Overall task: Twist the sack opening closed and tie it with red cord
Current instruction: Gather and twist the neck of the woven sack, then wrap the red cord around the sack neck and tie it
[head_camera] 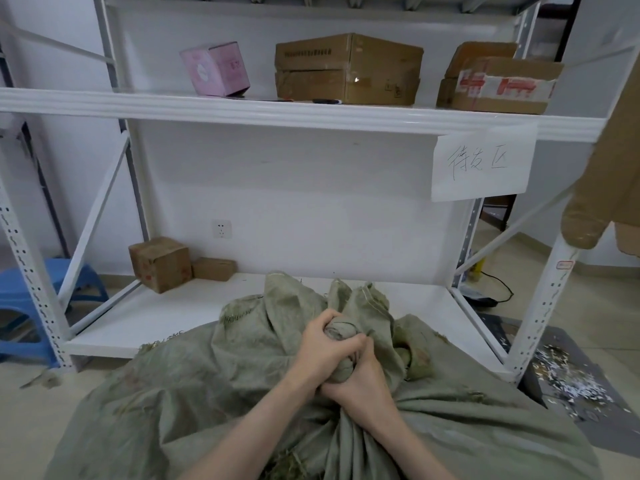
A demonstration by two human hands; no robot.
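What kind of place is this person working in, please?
Probably a small storeroom or parcel packing room. A white metal shelving rack holds taped cardboard boxes, a handwritten paper sign hangs on the shelf edge, and both hands grip the neck of a green woven sack on the floor.

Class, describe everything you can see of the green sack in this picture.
The green sack is a large, worn bag of coarse woven fabric, faded olive, with frayed edges and loose threads. It lies bulky and wrinkled on the floor, its top leaning onto the white shelf. Its neck is gathered into a twisted bunch, gripped by the left hand above and the right hand below. Loose mouth folds stand up behind. No red cord is visible.
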